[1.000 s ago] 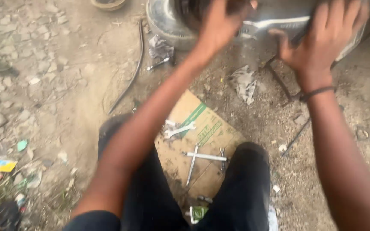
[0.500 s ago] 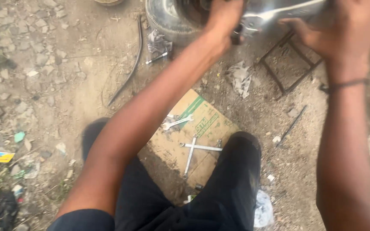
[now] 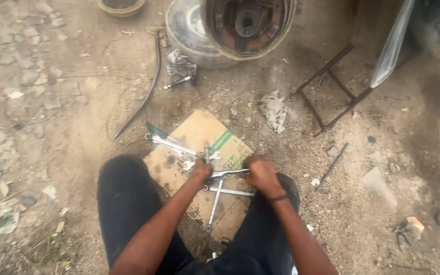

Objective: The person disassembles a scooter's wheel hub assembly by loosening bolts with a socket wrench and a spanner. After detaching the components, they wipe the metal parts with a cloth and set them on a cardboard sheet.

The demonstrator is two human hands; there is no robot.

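Both arms reach down, left grip [image 3: 201, 170] and right grip [image 3: 262, 174] closed, close together.

A bright metal wrench [image 3: 228, 173] lies level, crosswise over a flattened cardboard sheet [image 3: 199, 133] — gripped at each end by the left hand [image 3: 200, 171] and right hand [image 3: 261, 175]. Its middle (a slim, shiny shank) shows between the two fists, above a cross-shaped wheel wrench [image 3: 220, 192].

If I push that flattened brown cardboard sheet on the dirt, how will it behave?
The flattened brown cardboard sheet would probably bend rather than slide stiffly, since it looks thin and creased. The metal wrenches on it likely weigh it down and may slip off. Both hands, left and right, work above it.
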